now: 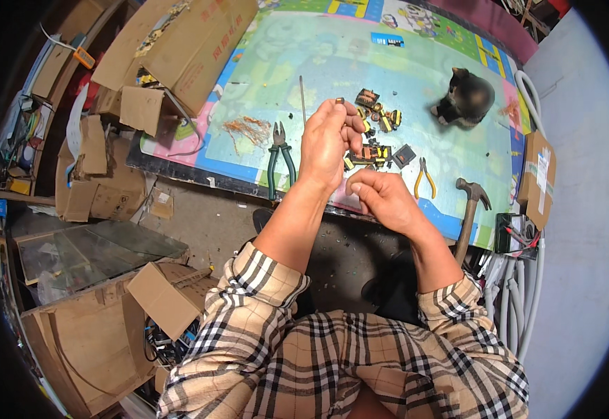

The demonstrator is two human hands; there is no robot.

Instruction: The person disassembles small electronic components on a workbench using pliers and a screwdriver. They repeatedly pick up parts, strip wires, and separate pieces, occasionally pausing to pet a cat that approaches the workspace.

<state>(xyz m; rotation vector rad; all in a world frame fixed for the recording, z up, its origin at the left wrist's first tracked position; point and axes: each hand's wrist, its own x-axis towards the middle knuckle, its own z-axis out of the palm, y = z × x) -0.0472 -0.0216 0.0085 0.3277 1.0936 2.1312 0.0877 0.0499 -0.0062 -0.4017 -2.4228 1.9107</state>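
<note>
My left hand (329,143) is raised over the near middle of the table, its thumb and forefinger closed on a small dark copper-brown piece (339,101), perhaps a coil. Lower and to the right, my right hand (382,195) is pinched closed by the table's front edge. Whatever its fingertips hold is too fine to make out. Just beyond my hands lie several black-and-yellow transformer-like parts with copper windings (372,153) and a black square piece (403,156). Yellow-handled cutters (425,180) rest to their right, and green-handled pliers (280,157) lie left of my left hand.
A tangle of copper wire (248,129) and a thin metal rod (302,101) lie on the left of the table. A black cat (466,98) sits at the right. The hammer (470,202) overhangs the front edge. Cardboard boxes (186,63) stand at left; a blue card (388,40) lies far back.
</note>
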